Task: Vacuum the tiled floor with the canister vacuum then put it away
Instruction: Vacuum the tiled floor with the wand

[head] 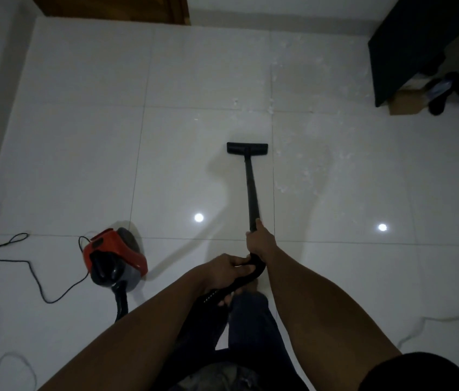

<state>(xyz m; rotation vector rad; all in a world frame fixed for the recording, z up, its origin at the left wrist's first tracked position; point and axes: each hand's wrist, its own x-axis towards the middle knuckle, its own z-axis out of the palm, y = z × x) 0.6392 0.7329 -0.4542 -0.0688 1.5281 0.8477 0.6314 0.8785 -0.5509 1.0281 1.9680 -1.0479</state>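
**Wand pointed straight ahead, debris off to its right**

The black, flat, rectangular plastic floor nozzle (247, 149) lay flat on the glossy white tiled floor (81, 142), near the middle of the room and well ahead of the person. From it the slim black wand tube (251, 190) ran straight back toward the body, its long axis nearly in line with the tile joint just to its right. The right hand (259, 241) was wrapped fully round the lower end of the tube and was the nearer hand to the nozzle. Behind it, the left hand (227, 270) was closed round the curved black handle (252, 270) where the hose joins.

Pale scattered crumbs and dust (321, 165) lay on the tiles to the right of the nozzle and beyond it, toward the far wall. The next stroke would therefore likely need the wand swung rightward and pushed forward, with the right hand steering.

The red-and-black canister vacuum body (114, 258) sat on the floor to the left of the person, near the left hand, with its black power cord (29, 263) trailing toward the floor's left edge. A dark cabinet (408, 43) stood at the far right corner, with a brown cardboard box (406, 101) at its foot.
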